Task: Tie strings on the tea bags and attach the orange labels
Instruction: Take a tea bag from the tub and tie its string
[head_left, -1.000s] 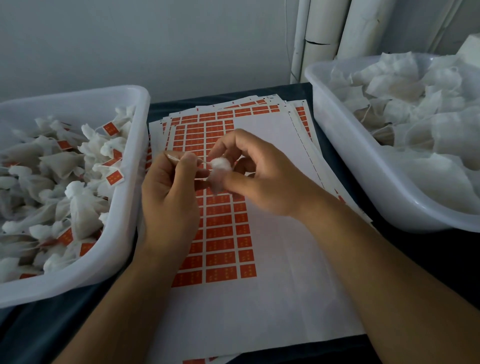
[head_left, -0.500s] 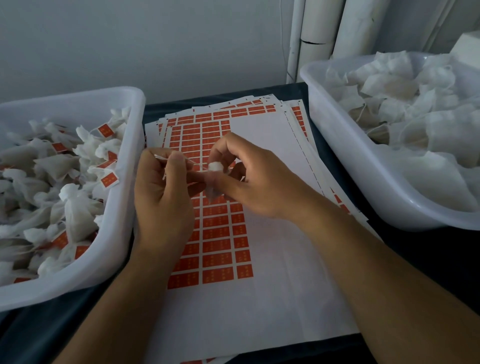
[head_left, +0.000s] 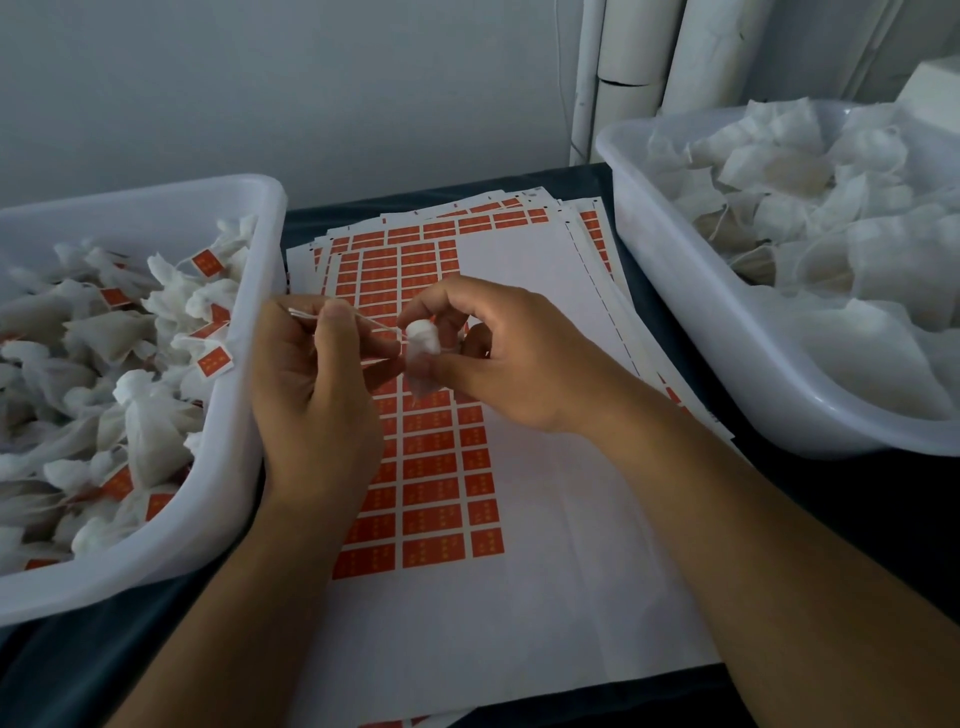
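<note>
Held above the middle of the table, the small white gauze tea bag (head_left: 422, 343) sits between the 2 hands, its gathered top puffed up and its thin body hanging below. The right hand (head_left: 511, 358) has thumb and forefinger curled round the neck of the bag, pinching it just under the puff. The left hand (head_left: 317, 374), at 9 o'clock from the bag, pinches the thin white string (head_left: 363, 321) between thumb and fingertip, the string running taut toward the bag's neck.

The bag looks very light, soft and easily crushed; the mesh would probably tear or spill if squeezed at its body, so the bunched neck seems the best place to hold it. The string is fine and limp, likely to slip unless kept tight and pinched near the knot.

Under the hands lies the stack of white paper sheets of orange rectangular labels (head_left: 431, 483). At 9 o'clock stands the white plastic tub of tied, labelled tea bags (head_left: 228, 467); at 2 o'clock the white plastic tub of loose, untied tea bags (head_left: 691, 291). The dark blue table (head_left: 831, 519) carries them all.
</note>
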